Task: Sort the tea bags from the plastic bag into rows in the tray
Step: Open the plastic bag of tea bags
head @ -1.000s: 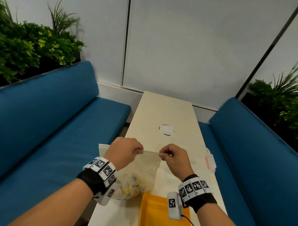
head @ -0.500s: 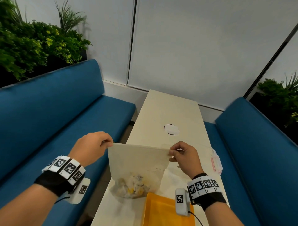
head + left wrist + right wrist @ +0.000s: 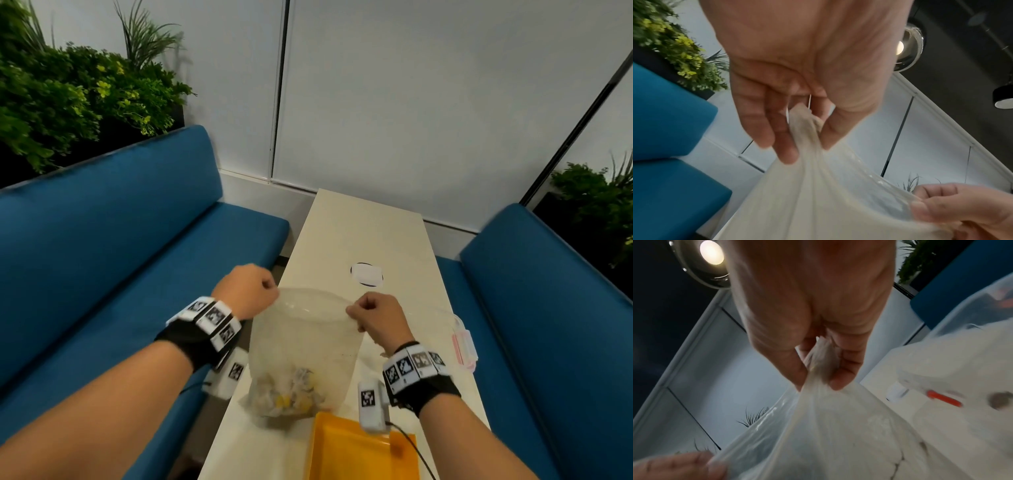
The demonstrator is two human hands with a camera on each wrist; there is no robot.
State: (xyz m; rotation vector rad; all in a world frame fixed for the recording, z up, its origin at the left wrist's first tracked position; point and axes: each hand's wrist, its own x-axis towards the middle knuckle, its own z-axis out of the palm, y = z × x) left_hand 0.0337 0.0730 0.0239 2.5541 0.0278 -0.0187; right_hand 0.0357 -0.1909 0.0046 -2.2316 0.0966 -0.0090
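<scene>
The tray [image 3: 346, 452], orange and nearest the camera on the table [image 3: 359, 233], is being shown with no tea bags in its visible part; no row is judged to have been started. Just beyond its far left corner, the tea bags [image 3: 291, 394] are being held in a loose heap at the bottom of the plastic bag [image 3: 305, 346], whose base is resting on the table. The bag's mouth is being held open from both sides: one edge is being pinched between thumb and curled fingers of the left hand [image 3: 248, 291], the opposite edge being pinched likewise by the right hand [image 3: 376, 318]. Removal and sorting of every tea bag are judged to be outstanding. Farther right, a clear container [image 3: 462, 342] is standing at the table edge.
</scene>
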